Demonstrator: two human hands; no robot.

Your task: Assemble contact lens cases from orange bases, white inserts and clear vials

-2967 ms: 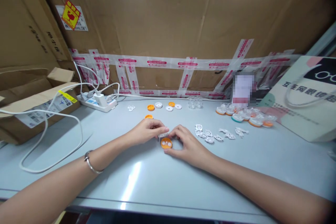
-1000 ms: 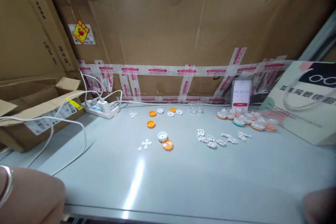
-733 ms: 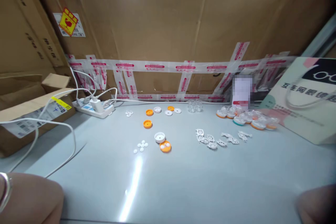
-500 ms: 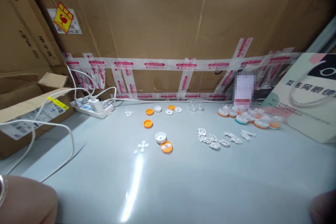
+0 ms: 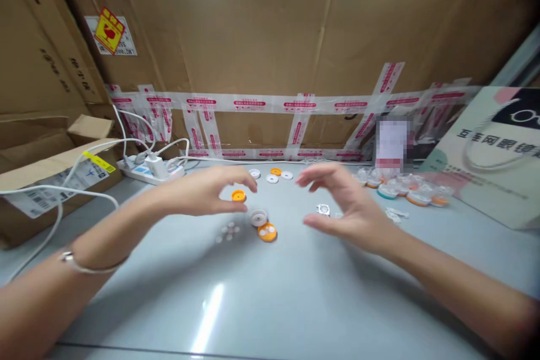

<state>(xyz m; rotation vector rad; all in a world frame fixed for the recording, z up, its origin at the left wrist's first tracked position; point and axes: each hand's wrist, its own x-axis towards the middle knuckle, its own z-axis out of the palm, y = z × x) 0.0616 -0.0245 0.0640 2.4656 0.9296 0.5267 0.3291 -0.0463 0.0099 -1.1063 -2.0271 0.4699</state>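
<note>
My left hand (image 5: 211, 190) is over the table with thumb and fingers apart and nothing between them. An orange cup (image 5: 238, 196) shows in the gap of its fingers. Across from it, my right hand (image 5: 350, 205) is also spread and holds nothing, near a white openwork piece (image 5: 323, 210). Between the hands lie a white cup (image 5: 259, 217) and an orange disc (image 5: 267, 232) with small white pieces on it. Several small white discs (image 5: 228, 230) are below my left hand. White rings (image 5: 272, 179) and an orange ring (image 5: 275, 172) sit farther back.
Clear domed parts with coloured bases (image 5: 419, 194) stand at the back right, beside a printed bag (image 5: 485, 163). At left are a power strip (image 5: 156, 167), white cables (image 5: 90, 192) and an open cardboard box (image 5: 63, 185). Large cardboard (image 5: 253, 28) forms the back.
Both hands have come in over the table from the lower sides, fingers spread. They now cover some white openwork pieces and part of the back row. The small parts between them look unmoved.
</note>
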